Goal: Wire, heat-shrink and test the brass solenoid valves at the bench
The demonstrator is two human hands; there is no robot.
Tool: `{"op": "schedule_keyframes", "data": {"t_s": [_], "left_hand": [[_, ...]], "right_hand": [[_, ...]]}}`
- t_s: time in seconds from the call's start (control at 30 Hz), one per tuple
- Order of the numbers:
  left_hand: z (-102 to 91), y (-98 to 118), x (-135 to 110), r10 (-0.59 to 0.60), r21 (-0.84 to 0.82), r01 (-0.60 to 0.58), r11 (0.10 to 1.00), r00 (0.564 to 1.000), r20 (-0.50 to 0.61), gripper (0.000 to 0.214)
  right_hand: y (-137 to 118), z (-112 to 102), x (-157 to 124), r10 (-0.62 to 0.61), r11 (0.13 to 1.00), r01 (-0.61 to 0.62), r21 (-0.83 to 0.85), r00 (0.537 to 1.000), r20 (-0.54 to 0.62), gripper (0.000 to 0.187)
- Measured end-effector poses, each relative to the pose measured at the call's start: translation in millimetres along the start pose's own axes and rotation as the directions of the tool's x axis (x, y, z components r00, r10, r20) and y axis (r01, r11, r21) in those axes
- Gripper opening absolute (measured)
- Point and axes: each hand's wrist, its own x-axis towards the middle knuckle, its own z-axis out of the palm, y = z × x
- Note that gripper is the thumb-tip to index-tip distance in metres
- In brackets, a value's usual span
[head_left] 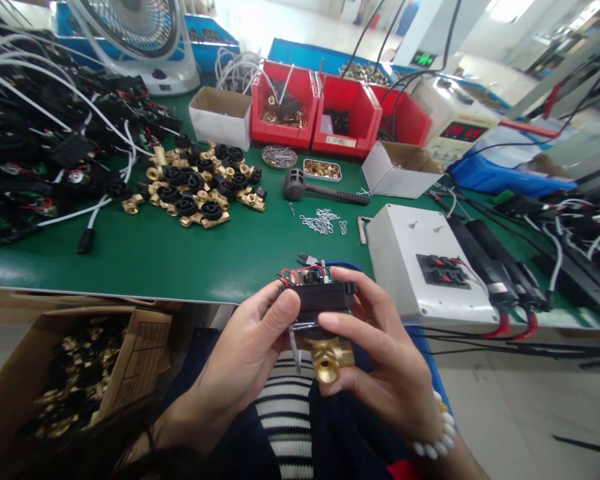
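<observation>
Between my two hands, just off the bench's front edge, is a black actuator housing (318, 297) with red wires and small parts showing on top. A brass valve body (329, 360) sits under it, one round port facing me. My left hand (253, 340) is closed on the housing's left side, thumb along its front face. My right hand (385, 340) grips from the right, with fingers on the housing and the brass valve body. A thin metal piece (295, 348) hangs beside the valve. Behind the housing lie pliers or cutters (341, 265) with a blue handle, partly hidden.
Brass valves with black caps (195, 180) are heaped on the green bench (250, 250). Spring clips (321, 221) and a black mallet (325, 192) lie beyond my hands. A grey control box (425, 247) stands right; red bins (347, 113) stand behind. A carton of valves (135, 360) is below left.
</observation>
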Motion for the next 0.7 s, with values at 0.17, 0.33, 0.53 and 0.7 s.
{"op": "schedule_keyframes", "data": {"t_s": [0.17,0.33,0.53,0.7], "left_hand": [[-0.8,0.8,-0.1,0.031,-0.006,-0.031,1.0,0.999,0.015,0.044],[-0.3,1.7,1.5,0.045,-0.007,-0.045,0.999,0.999,0.021,0.041],[-2.5,-0.1,-0.7,0.037,-0.006,-0.037,0.999,0.999,0.03,0.04],[-4.0,-0.9,1.3,-0.028,0.004,0.028,1.0,0.999,0.039,0.045]], "right_hand": [[0.4,2.2,-0.9,-0.008,1.0,0.008,0.012,1.0,0.007,0.05],[-2.7,4.1,-1.0,-0.007,0.999,0.007,0.034,1.0,-0.004,0.046],[-1.3,8.4,-2.9,-0.009,0.999,0.01,0.037,1.0,-0.026,0.044],[5.3,0.7,-6.3,0.048,0.996,-0.044,0.079,0.997,-0.057,0.064]]}}
